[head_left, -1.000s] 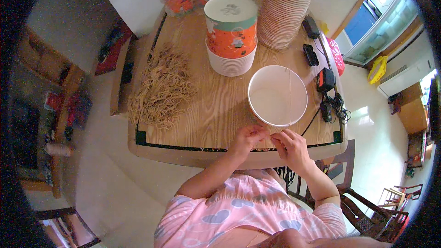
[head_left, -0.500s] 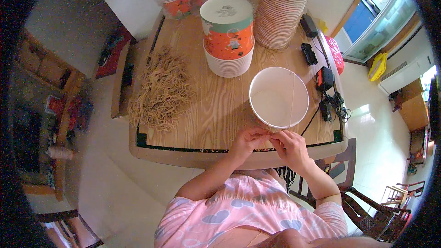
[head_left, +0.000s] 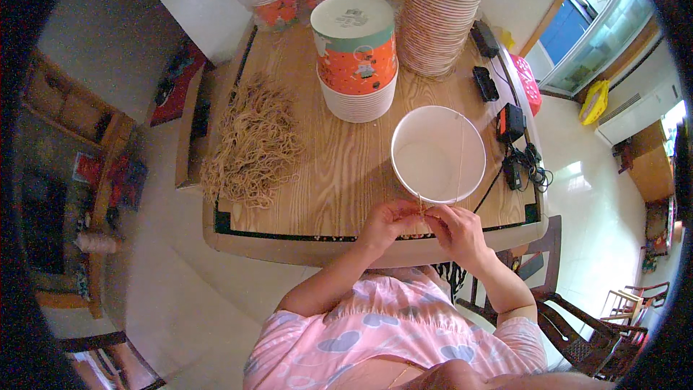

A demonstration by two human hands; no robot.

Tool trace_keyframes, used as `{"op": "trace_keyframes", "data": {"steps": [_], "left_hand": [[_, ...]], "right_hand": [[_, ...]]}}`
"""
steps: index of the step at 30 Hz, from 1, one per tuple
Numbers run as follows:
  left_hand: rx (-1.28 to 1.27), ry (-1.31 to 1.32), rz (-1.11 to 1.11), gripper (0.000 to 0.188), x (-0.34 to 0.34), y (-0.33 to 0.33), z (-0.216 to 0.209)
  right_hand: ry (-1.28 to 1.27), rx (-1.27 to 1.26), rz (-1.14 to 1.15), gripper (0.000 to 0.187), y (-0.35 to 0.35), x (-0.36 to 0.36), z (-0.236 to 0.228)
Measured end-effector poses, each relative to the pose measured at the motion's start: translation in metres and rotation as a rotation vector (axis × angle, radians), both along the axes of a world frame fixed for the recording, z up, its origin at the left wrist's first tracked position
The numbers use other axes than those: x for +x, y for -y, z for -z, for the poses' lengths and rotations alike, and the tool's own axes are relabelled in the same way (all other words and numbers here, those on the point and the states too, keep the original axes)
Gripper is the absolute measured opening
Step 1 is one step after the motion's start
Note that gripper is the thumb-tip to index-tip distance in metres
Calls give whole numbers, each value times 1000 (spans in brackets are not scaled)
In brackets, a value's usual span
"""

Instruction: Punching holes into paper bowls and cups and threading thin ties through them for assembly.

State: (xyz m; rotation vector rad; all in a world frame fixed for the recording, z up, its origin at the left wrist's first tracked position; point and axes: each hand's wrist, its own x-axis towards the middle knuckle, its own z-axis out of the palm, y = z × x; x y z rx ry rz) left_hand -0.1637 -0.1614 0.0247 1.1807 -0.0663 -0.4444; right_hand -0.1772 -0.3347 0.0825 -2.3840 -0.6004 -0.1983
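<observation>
A white paper bucket [head_left: 437, 153] stands mouth up near the front edge of the wooden table, to the right. A thin tan string [head_left: 460, 162] runs from its far rim across the mouth to my fingers at the near rim. My left hand [head_left: 390, 224] is closed in a pinch on the string end beside the rim. Close against it, my right hand [head_left: 453, 231] also pinches the string, fingertips almost touching the left ones. The exact twist of string between the fingertips is too small to make out.
A heap of tan strings [head_left: 253, 146] lies on the table's left. Upside-down orange and white buckets [head_left: 356, 65] are stacked mid-table, with a tall bucket stack [head_left: 442, 18] behind. Black adapters and cables [head_left: 511, 124] lie along the right edge. A wooden chair [head_left: 577, 328] stands right.
My hands stay at the bucket's near rim; the fingers have shifted slightly on the string. The bucket and the stacks have not visibly moved on the table.
</observation>
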Motion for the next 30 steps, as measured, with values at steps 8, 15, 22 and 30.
{"op": "trace_keyframes", "data": {"steps": [8,15,22,30], "left_hand": [[-14,34,-22,13,-1,2,0],[-34,-82,-47,10,1,4,4],[-49,-116,-56,13,2,6,1],[-70,-68,-93,14,2,8,-4]], "right_hand": [[10,-7,5,11,1,1,3],[-31,-26,19,10,1,-1,1],[-2,-30,10,10,2,-1,2],[-44,23,66,16,-5,0,2]]}}
